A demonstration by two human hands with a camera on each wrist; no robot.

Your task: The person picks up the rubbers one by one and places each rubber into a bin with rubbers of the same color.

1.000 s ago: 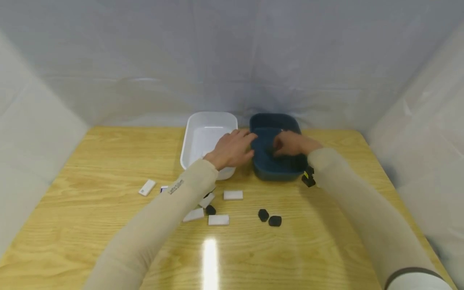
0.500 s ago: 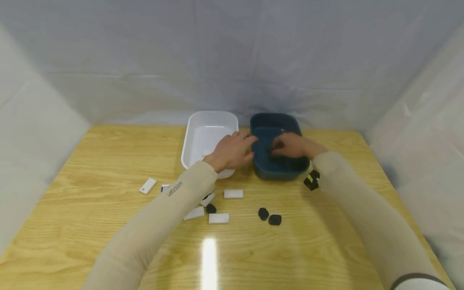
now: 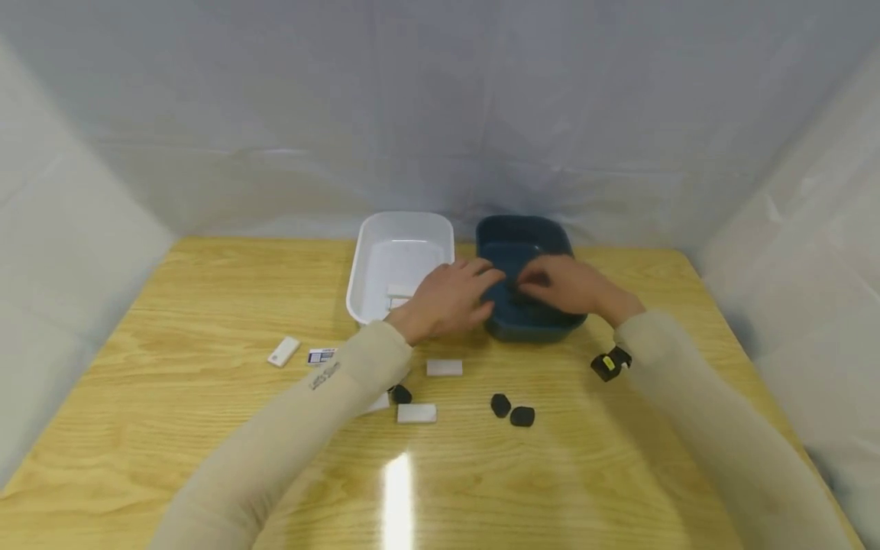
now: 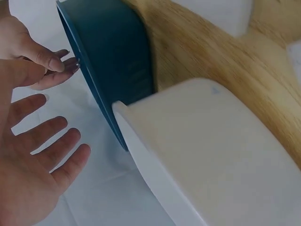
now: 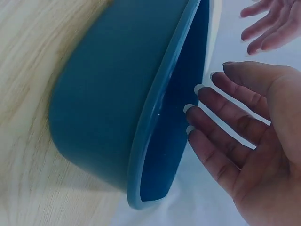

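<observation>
My left hand (image 3: 450,294) hovers over the gap between a white tub (image 3: 402,229) and a dark blue tub (image 3: 525,229), fingers spread and holding nothing. In the left wrist view the left hand (image 4: 40,160) shows an empty palm beside the blue tub (image 4: 113,61) and the white tub (image 4: 202,155). My right hand (image 3: 560,283) is over the near part of the blue tub. Its straight, empty fingers (image 5: 221,117) reach just past the blue tub's rim (image 5: 155,117). A small white piece (image 3: 400,291) lies inside the white tub.
On the wooden table (image 3: 206,305) in front of the tubs lie white blocks (image 3: 283,351) (image 3: 444,367) (image 3: 415,413), a labelled card (image 3: 321,356) and black pieces (image 3: 401,394) (image 3: 500,405) (image 3: 522,416). White sheeting walls stand at the back and both sides.
Both hands have drawn back toward me, from inside the tubs to their near rims. The white piece in the white tub has come into view.
</observation>
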